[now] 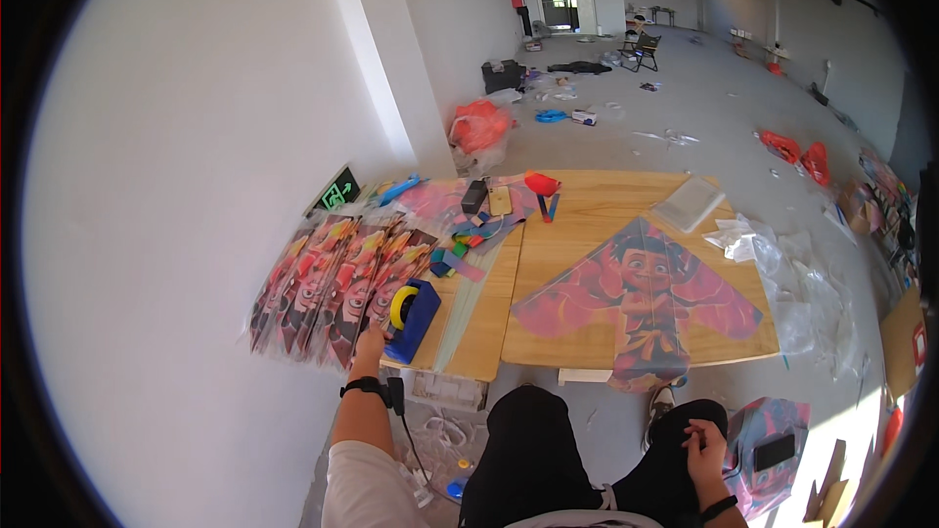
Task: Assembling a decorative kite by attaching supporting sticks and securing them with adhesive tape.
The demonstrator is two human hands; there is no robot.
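Observation:
My left hand [371, 342] reaches to the table's near left corner, between a blue tape dispenser [419, 323] with a yellow roll of tape [402, 306] and a row of packaged printed kites [328, 284]. Its fingertips are partly hidden, so I cannot make out a grip. Loosely curled and holding nothing, my right hand [706, 448] rests by my right knee. A kite [641, 298] printed with a cartoon figure lies spread on the table's right half, its lower end hanging over the near edge.
On the wooden table [587, 205] are a clear plastic box [689, 203], a black box [474, 198], a phone [500, 200] and colourful strips [460, 259]. Clear plastic wrapping [797, 284] spills off the right edge. A dark phone [775, 453] lies on printed material at lower right.

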